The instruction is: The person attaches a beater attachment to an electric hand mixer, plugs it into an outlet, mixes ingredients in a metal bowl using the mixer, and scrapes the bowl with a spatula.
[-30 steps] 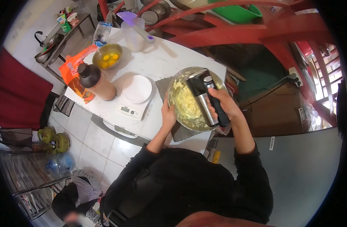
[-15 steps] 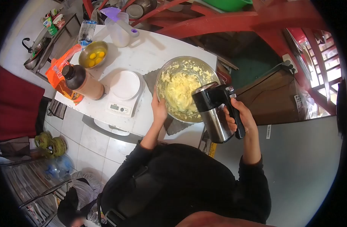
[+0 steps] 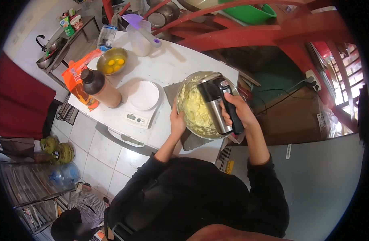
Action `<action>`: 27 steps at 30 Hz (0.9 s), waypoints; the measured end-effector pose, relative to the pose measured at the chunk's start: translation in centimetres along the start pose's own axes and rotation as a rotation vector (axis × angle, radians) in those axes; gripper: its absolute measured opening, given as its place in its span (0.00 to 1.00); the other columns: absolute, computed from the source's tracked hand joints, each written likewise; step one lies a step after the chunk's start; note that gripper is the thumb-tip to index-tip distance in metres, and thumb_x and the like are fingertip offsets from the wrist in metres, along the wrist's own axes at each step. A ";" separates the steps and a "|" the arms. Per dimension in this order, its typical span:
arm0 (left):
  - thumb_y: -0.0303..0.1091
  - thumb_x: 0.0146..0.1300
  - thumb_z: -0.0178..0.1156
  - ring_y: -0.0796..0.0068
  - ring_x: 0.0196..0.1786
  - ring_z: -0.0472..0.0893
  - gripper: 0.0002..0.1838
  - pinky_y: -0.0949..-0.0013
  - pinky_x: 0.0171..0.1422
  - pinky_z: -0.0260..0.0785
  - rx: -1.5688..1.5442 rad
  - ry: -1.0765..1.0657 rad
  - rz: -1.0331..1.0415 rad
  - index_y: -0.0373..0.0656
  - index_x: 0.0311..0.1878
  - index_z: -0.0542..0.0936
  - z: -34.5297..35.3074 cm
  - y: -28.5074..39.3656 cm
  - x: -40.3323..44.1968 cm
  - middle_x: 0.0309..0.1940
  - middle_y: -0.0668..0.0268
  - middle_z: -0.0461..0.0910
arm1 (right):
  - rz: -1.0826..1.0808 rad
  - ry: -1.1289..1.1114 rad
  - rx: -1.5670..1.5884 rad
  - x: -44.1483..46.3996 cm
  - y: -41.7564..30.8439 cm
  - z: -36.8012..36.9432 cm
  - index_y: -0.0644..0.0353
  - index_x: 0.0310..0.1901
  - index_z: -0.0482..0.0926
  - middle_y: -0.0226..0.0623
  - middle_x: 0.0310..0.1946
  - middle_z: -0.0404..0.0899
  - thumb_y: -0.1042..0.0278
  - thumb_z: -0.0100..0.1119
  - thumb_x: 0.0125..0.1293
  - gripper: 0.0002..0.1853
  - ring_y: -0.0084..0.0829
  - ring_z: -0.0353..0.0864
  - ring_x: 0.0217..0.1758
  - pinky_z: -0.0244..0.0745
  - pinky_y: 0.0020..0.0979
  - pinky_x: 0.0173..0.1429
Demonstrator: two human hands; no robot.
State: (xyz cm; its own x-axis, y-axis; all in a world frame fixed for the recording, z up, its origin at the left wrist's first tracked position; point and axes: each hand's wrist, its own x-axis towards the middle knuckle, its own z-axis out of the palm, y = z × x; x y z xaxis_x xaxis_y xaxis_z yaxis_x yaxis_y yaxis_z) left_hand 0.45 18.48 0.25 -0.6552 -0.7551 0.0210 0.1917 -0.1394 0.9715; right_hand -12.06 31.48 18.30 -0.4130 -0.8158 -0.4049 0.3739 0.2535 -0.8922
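Observation:
My right hand (image 3: 237, 109) is wrapped round the black handle of a hand mixer (image 3: 219, 114) with a silver body. The mixer is over the right part of a metal mixing bowl (image 3: 201, 136), and its beaters are hidden. Pale yellow, lumpy batter (image 3: 195, 105) lies in the bowl and clings to its inner wall. My left hand (image 3: 177, 121) grips the bowl's left side, fingers against the outside. Under the bowl is a grey cloth (image 3: 191, 142).
Left of the bowl stand a white kitchen scale (image 3: 142, 98), a brown-capped bottle (image 3: 102, 90), an orange packet (image 3: 76, 74) and a metal bowl of egg yolks (image 3: 113, 62). Behind them is a plastic jug (image 3: 140, 42) with a purple-marked spatula. Red wooden beams (image 3: 232, 36) border the table's far side.
The mixer has moved left and up, further over the bowl, with my right hand on it. My left hand stays on the bowl. The whole view has shifted slightly.

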 end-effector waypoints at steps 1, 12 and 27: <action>0.20 0.51 0.37 0.66 0.62 0.62 0.30 0.71 0.65 0.49 -0.017 0.004 -0.006 0.32 0.62 0.57 0.1 0.4 0.0 0.58 0.52 0.63 | 0.013 0.028 -0.004 -0.1 -0.4 -0.4 0.63 0.26 0.68 0.34 0.10 0.66 0.50 0.43 0.64 0.21 0.23 0.64 0.07 0.61 0.22 0.12; 0.23 0.57 0.42 0.70 0.51 0.69 0.23 0.72 0.55 0.60 0.019 0.039 0.023 0.33 0.58 0.62 0.9 1.5 -0.1 0.50 0.57 0.70 | 0.104 0.141 0.185 -7.1 -0.1 -3.9 0.63 0.25 0.68 0.32 0.09 0.65 0.49 0.45 0.63 0.22 0.22 0.63 0.06 0.59 0.22 0.09; 0.21 0.51 0.37 0.64 0.63 0.59 0.30 0.72 0.65 0.47 0.007 0.016 -0.027 0.30 0.62 0.56 -0.3 -1.4 0.6 0.60 0.50 0.61 | 0.128 -0.087 0.300 -1.7 1.4 -1.2 0.58 0.28 0.66 0.32 0.10 0.64 0.44 0.45 0.61 0.21 0.23 0.62 0.07 0.58 0.23 0.10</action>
State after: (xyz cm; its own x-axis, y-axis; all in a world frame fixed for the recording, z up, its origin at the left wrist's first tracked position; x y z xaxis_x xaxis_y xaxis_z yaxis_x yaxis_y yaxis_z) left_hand 0.04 18.06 -1.14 -0.6484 -0.7613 -0.0089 0.1694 -0.1556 0.9732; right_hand -11.80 33.82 17.54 -0.2788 -0.8319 -0.4798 0.6514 0.2033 -0.7310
